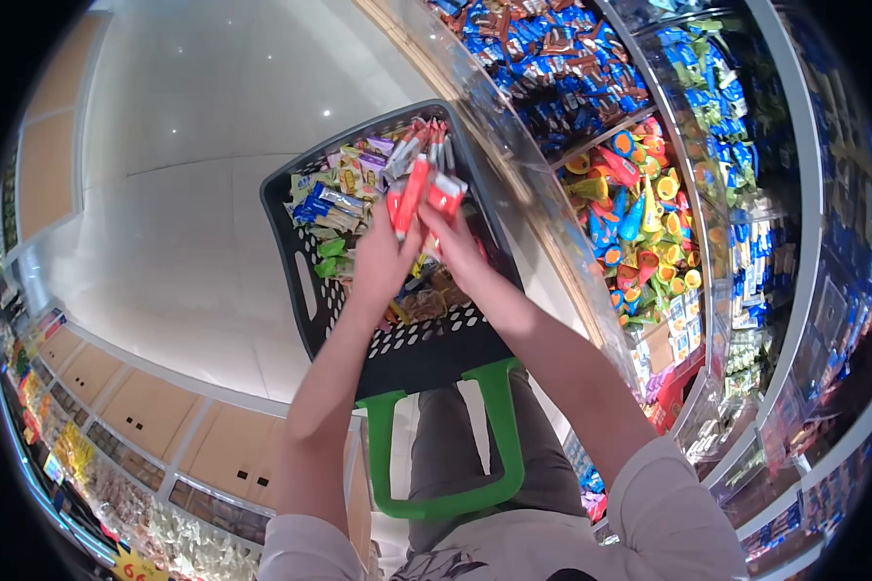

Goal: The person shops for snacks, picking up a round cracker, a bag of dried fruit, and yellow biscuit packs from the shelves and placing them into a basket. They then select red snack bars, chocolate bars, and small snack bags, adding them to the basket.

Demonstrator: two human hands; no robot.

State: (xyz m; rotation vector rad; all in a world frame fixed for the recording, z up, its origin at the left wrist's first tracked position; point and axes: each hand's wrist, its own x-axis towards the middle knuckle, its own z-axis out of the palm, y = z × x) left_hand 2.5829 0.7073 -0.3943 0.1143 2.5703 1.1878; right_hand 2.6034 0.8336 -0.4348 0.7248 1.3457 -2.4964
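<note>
Both hands are over a dark shopping basket [412,373] that holds many small wrapped snacks. My left hand [386,254] has its fingers closed round a narrow red packet [414,194], which points up and away from me. Close beside it, my right hand [455,250] grips a red-and-white packet [446,194]. Below them in the basket lie silver-and-red sticks [441,143], blue-wrapped pieces [318,205], yellowish packets [349,176] and a green-wrapped piece [332,248]. My fingers hide part of the basket's middle, and the print on the packets is blurred.
The basket's green handle [446,507] is folded toward my legs. On the right stand clear bins with blue-wrapped sweets [606,73] and colourful cone-shaped sweets [639,208]. A pale tiled floor [194,213] stretches left, with wooden cabinets [228,450] and more bagged goods lower left.
</note>
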